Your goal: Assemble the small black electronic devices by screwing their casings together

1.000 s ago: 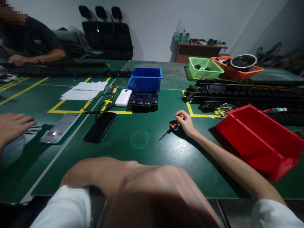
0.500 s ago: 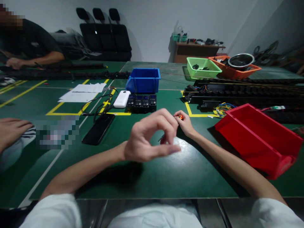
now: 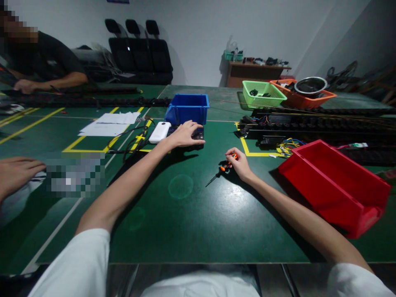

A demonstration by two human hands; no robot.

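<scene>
My left hand (image 3: 185,135) reaches over a row of small black modules (image 3: 200,135), fingers spread and thumb apart. It hides most of the row, and I cannot tell whether it touches them. A white power bank (image 3: 159,133) lies just left of that hand, and behind it stands a blue bin (image 3: 189,110). My right hand (image 3: 241,164) is closed around the handle of a screwdriver (image 3: 223,168) with an orange and black grip. The dark shaft points down and left, low over the green table (image 3: 198,222).
On the right stand a red bin (image 3: 328,189) and black rails (image 3: 284,131) with loose coloured wires (image 3: 291,144). Papers (image 3: 108,123) and cables lie at left. Green (image 3: 262,95) and orange baskets (image 3: 306,99) sit farther back. Another person's hand (image 3: 20,173) rests at the left edge.
My left hand has moved forward and left, from a curled pose near the right hand to spread fingers over the black modules. The screwdriver is now in plain view; my right hand stays about put.
</scene>
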